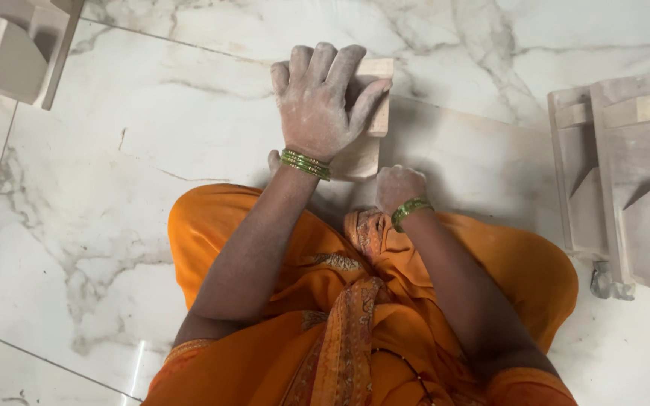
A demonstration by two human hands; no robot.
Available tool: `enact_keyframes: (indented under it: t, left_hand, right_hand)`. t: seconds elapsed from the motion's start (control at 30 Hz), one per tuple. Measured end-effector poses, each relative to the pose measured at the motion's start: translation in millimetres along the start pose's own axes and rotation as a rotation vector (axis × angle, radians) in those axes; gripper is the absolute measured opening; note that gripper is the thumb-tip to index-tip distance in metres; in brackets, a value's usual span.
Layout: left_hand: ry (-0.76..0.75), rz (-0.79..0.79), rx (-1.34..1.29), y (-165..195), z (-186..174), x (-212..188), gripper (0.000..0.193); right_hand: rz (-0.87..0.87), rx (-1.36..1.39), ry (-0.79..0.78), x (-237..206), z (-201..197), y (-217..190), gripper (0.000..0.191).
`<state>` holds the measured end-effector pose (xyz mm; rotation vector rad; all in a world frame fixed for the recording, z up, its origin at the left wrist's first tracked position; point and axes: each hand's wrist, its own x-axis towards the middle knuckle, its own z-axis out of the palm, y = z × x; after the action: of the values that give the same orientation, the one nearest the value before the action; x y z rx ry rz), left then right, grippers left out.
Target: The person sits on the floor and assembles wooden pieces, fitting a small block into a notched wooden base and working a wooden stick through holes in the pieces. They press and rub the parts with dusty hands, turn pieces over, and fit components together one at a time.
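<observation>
Item 1, upper left: I log a stack of pale wooden pieces (9,49) on the white marble floor (114,225).

Item 2, centre: wooden block (370,113), pale, lying on the floor in front of the knees, long axis running away from the person, far end pointing toward the top of the view.

Item 3: left hand (321,101), dusty, fingers spread and pressing flat on top of the block.

Item 4: right hand (396,186), curled shut at the block's near edge; I cannot tell what it grips.

Item 5, right: more stacked wooden parts (626,180). I see no labels.
</observation>
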<state>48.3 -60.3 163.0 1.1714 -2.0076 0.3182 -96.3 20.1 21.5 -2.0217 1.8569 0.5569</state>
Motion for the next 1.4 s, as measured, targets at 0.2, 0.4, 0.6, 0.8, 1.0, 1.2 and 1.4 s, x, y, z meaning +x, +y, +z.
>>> enact_keyframes:
  t: [0.2,0.4,0.6,0.8,1.0,1.2,1.4]
  left_hand:
    - [0.025,-0.003,-0.001,1,3,3,0.046]
    - [0.011,-0.003,-0.011,-1,3,-2,0.046]
    - [0.004,-0.001,-0.003,1,0,-1,0.045]
    - [0.002,-0.008,-0.011,1,0,0,0.044]
    - [0.001,-0.006,-0.021,2,1,-2,0.046]
    - [-0.034,-0.016,-0.009,2,2,-1,0.046]
    - [-0.057,-0.033,-0.001,-3,10,-6,0.047]
  right_hand:
    - [-0.013,0.144,0.050,-6,1,16,0.035]
    - [0.096,0.038,0.217,27,16,25,0.028]
    - [0.001,-0.027,0.059,65,46,22,0.028]
    - [-0.057,0.126,0.012,33,28,27,0.041]
    - [0.150,0.267,0.355,39,16,30,0.025]
    - [0.151,0.160,0.097,67,38,19,0.032]
    - [-0.019,0.242,-0.014,35,25,25,0.037]
